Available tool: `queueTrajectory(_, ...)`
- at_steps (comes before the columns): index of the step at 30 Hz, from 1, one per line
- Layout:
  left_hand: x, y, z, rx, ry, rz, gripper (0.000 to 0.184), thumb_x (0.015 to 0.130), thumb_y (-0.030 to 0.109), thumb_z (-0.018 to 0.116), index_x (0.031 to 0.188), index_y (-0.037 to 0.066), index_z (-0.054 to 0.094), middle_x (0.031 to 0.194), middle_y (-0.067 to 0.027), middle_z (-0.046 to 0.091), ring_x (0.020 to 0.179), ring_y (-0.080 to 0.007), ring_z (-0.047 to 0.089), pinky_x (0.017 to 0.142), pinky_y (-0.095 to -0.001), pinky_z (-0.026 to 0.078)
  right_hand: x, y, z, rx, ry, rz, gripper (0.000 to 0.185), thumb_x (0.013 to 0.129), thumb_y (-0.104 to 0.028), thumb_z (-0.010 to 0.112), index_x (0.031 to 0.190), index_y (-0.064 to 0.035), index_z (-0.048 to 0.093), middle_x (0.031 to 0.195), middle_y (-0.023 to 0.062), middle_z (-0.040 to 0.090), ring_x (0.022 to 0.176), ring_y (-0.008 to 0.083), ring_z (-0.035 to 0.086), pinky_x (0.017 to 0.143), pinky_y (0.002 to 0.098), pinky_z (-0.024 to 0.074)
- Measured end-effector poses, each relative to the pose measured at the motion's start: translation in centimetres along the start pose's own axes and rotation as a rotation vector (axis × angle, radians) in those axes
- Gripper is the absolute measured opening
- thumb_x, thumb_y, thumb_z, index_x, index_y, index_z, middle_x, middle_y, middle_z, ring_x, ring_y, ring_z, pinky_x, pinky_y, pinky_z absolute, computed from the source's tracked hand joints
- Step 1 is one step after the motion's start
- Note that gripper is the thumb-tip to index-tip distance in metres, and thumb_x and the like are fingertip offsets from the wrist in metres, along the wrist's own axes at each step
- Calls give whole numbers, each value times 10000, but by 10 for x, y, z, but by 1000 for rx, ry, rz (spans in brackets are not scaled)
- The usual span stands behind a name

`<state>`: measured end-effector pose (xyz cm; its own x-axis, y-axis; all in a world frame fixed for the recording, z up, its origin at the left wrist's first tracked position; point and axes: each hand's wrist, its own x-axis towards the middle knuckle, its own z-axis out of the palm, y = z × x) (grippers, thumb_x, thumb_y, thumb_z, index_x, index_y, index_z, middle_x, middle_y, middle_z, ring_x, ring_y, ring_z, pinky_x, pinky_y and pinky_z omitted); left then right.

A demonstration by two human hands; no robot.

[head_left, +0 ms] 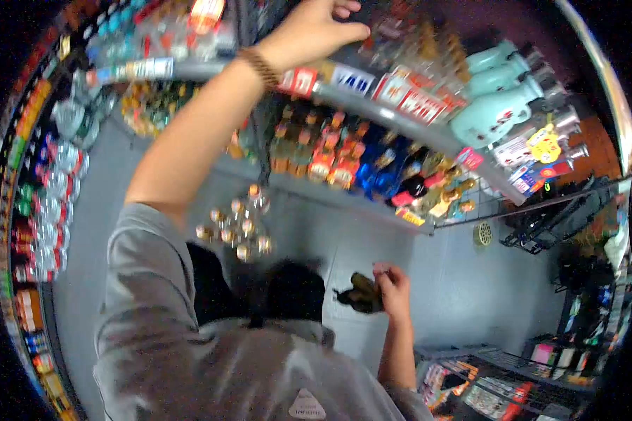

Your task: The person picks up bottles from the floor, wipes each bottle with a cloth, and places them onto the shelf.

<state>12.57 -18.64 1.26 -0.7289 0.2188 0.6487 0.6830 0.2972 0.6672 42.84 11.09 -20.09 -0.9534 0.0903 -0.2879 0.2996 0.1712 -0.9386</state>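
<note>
My left hand (323,29), with a brown bracelet on its wrist, reaches up over the shelf at the top edge. Its thumb stands apart from the fingers, and nothing shows between them; the fingertips are partly cut off. Small clear bottles (409,35) stand on the shelf near it, dim and blurred. Lower down, my right hand (393,284) is closed on a dark olive cloth (361,295), which hangs crumpled to the left of the fingers. On the floor by my legs stands a group of small bottles with gold caps (242,224).
Price tags line the shelf edge (372,105). Pale green jugs (495,112) stand at its right end. Boxed and blue bottles (383,172) fill the lower shelf. Packs of water bottles (53,210) are stacked left. A wire rack of packets (481,393) stands lower right.
</note>
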Motion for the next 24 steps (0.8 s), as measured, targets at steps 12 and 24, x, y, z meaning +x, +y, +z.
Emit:
queueTrajectory(12, -452, -52, -57, -299, 108, -1025, 150, 831, 97, 573, 967, 38, 596, 870, -1, 607, 776, -94, 576, 676, -242, 470, -2, 3, 74, -65, -209, 36, 112, 832, -74, 612, 925, -28, 653, 722, -16, 560, 651, 64, 478, 591, 205, 371)
queueTrajectory(24, -366, -158, 7, 638, -392, -844, 569, 754, 442, 627, 1208, 116, 519, 1008, -144, 645, 941, -321, 613, 793, -438, 490, -22, 27, 116, -29, -370, 58, 147, 831, -48, 612, 973, -13, 633, 870, 33, 632, 822, 90, 558, 741, 216, 442)
